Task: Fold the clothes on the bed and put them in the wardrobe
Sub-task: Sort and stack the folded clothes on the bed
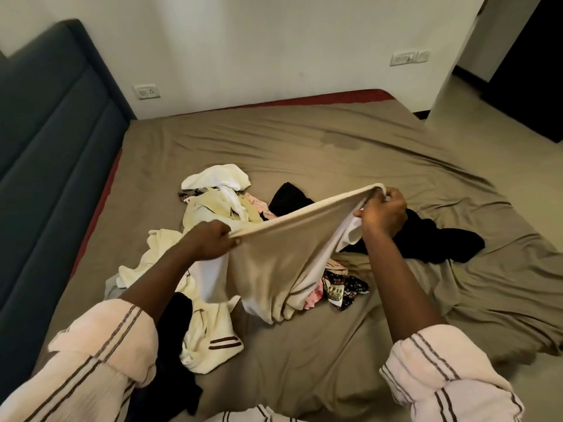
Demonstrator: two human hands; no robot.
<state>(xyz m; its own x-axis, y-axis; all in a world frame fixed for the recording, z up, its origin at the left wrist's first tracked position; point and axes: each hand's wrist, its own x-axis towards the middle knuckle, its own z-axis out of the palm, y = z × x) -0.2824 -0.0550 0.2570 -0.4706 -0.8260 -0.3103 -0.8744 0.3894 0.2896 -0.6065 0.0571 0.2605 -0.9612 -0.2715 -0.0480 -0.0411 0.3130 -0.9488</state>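
Observation:
A beige garment (274,257) hangs stretched between my two hands above the bed (335,153). My left hand (210,242) grips its left top edge. My right hand (385,216) pinches the right top edge, held a little higher. The cloth's lower part sags onto the sheet. Under and behind it lies a loose pile: cream and white clothes (213,205), a black garment (438,242), a second black piece (289,197) and a patterned dark cloth (341,289). A cream top with brown stripes (210,342) lies near my left forearm.
The olive sheet is wrinkled, with bare space on the far and right sides. A dark blue padded headboard (51,153) runs along the left. A white wall with sockets (147,92) stands behind. A dark doorway (527,56) opens at the far right.

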